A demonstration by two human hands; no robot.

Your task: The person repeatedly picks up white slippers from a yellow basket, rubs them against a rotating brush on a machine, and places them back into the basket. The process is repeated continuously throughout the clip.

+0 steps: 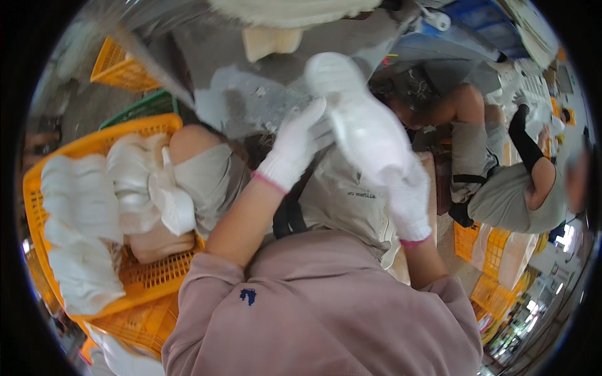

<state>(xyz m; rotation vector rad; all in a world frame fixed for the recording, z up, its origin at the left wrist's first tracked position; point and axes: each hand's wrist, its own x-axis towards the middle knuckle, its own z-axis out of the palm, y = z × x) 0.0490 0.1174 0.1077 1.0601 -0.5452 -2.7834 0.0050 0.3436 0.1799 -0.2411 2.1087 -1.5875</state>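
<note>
A long white shoe sole [357, 119], smeared by motion, is tilted in front of me with its rounded far end toward the grey machine. My right hand [407, 197], in a white knit glove with a pink cuff, is closed around its near end. My left hand [298, 141] wears a matching glove and is beside the sole's left edge, thumb and fingers apart. Whether its fingertips touch the sole I cannot tell. Beyond the sole, a pale, fluffy round wheel [291, 7] shows at the top edge, above a cream block [271, 42].
At my left, a yellow plastic basket [169, 276] holds several white soles [78, 200]. A green basket [141, 108] and another yellow basket [125, 66] stand farther off. The grey machine housing [232, 94] is ahead. A co-worker [520, 194] sits at my right near yellow crates [495, 291].
</note>
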